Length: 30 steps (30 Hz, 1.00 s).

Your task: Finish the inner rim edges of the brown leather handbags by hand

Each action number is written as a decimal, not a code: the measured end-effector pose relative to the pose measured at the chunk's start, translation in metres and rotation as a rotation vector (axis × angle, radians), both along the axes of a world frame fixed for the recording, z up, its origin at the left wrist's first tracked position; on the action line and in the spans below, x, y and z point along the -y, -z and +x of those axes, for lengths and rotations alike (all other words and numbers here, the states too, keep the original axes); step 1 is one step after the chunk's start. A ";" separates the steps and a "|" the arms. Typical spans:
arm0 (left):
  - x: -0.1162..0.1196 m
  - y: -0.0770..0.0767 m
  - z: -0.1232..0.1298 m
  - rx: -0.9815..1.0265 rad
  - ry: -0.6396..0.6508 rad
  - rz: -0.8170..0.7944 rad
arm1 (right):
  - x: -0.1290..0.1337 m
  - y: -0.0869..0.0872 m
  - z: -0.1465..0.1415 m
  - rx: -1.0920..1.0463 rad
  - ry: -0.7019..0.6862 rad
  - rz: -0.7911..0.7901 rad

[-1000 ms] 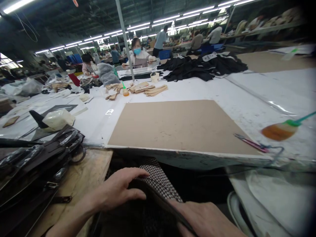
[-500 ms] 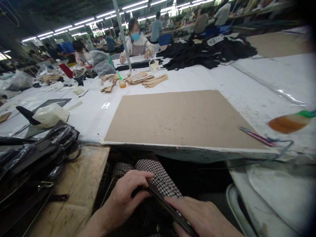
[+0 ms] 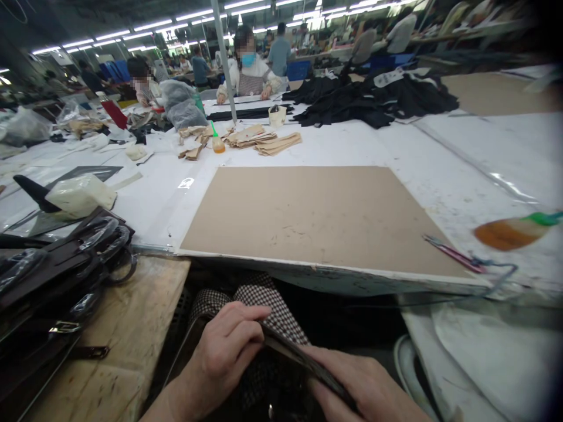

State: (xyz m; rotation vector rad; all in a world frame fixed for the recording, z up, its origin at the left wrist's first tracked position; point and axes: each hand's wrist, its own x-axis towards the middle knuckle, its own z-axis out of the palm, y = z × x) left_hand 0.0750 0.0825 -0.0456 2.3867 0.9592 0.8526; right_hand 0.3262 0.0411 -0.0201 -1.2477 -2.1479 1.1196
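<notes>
A dark brown item [image 3: 288,347], perhaps a leather bag, rests at my lap below the table edge, its long rim running down to the right. My left hand [image 3: 229,346] pinches the upper end of that rim between thumb and bent fingers. Further down the same rim, my right hand [image 3: 352,381] grips it, thumb beneath and fingers along the top. The lower part of the item lies in shadow and is hard to make out. Checked cloth [image 3: 272,305] shows behind my hands.
A brown board [image 3: 308,217] lies on the white table, with pink-handled tweezers [image 3: 455,254] and an orange glue bottle [image 3: 510,232] at right. Dark bags [image 3: 57,275] are piled at left. A masked person [image 3: 250,76] works across the table, near black pieces [image 3: 369,99].
The view has shifted slightly. The rim between my hands now bows more and stands more open, and my left hand's fingers have curled further around its end.
</notes>
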 end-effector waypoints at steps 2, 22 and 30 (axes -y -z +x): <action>-0.003 -0.003 0.002 -0.015 -0.008 -0.051 | -0.006 -0.002 0.002 -0.020 -0.012 -0.138; -0.027 0.006 0.041 -0.157 0.100 -0.062 | -0.017 0.011 0.025 -0.118 0.202 -0.374; -0.032 0.015 0.050 -0.203 0.046 0.321 | -0.020 0.053 0.043 0.047 0.173 0.304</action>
